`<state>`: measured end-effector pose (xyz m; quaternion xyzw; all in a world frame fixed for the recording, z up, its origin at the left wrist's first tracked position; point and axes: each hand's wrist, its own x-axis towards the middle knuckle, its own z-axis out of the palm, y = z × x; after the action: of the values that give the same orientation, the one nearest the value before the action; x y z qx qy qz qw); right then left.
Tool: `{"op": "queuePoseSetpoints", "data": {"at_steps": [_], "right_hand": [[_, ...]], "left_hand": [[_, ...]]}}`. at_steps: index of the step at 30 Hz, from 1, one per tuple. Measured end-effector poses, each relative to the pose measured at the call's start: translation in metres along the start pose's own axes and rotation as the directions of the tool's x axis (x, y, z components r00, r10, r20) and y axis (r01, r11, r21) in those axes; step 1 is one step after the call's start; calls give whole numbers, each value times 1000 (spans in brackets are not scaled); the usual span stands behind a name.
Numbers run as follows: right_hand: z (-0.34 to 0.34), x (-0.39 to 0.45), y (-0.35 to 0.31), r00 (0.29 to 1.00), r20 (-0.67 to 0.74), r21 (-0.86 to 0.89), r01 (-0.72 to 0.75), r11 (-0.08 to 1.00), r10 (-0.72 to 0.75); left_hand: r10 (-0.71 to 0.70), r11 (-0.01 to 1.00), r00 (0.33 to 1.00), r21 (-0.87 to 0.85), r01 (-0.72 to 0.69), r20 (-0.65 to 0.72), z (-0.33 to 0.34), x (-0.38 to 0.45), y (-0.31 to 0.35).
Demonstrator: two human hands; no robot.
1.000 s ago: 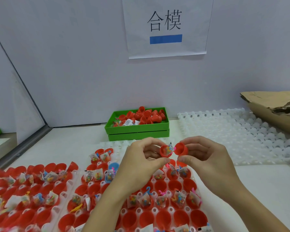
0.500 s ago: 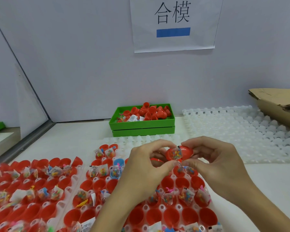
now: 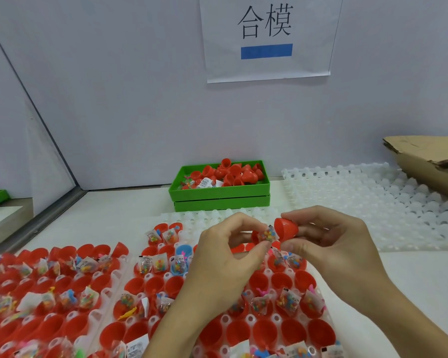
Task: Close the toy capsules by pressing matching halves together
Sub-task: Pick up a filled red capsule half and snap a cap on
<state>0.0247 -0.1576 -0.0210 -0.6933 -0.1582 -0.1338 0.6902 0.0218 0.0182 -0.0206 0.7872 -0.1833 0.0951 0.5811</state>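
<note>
Here, the right hand (image 3: pixel 329 241) pinches the red capsule half (image 3: pixel 286 228); the left hand (image 3: pixel 230 244) pinches the mating half (image 3: pixel 255 236), mostly hidden, above the tray (image 3: pixel 329 321). The toy packet (image 3: pixel 269 233) protrudes between them. Tuck it fully inside, align the rims squarely, then press evenly.

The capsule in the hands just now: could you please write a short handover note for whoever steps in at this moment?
Right hand grips the red capsule half, open side facing left.
Left hand pinches the small toy bag at that half's mouth; another red half shows behind its fingers, though I cannot tell whether it is held.
Done: nothing closed in view; this capsule is still open.
Left: tuck the bag in and press the halves together. The trays below hold many open red halves, some with bags, and one blue half. Loose red halves sit in the green bin.
</note>
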Motion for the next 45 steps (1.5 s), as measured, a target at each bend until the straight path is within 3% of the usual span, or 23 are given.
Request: {"op": "queuePoseSetpoints", "data": {"at_steps": [6,12,19,24,31,45], "right_hand": [[-1,0,-7,999,-21,88,-30,996,32],[-2,-1,-7,1000,-7,56,-22,998,23],[-9,-3,-13,993,111,48,29,998,-35],[-3,-4,-12,989,123,21,82,996,-84],[0,-4,-12,995,76,59,56,997,-61],[1,-4,-5,999,17,145,-33,989,31]], "left_hand": [[0,999,999,-52,-2,-36,2,0,-1],[-18,996,996,-88,10,-84,2,0,-1],[15,998,991,-56,-22,-132,3,-1,3],[43,999,988,6,-43,-150,5,-3,6],[147,986,969,111,-126,-198,6,-4,8],[146,988,954,81,-129,-264,10,-5,4]]}}
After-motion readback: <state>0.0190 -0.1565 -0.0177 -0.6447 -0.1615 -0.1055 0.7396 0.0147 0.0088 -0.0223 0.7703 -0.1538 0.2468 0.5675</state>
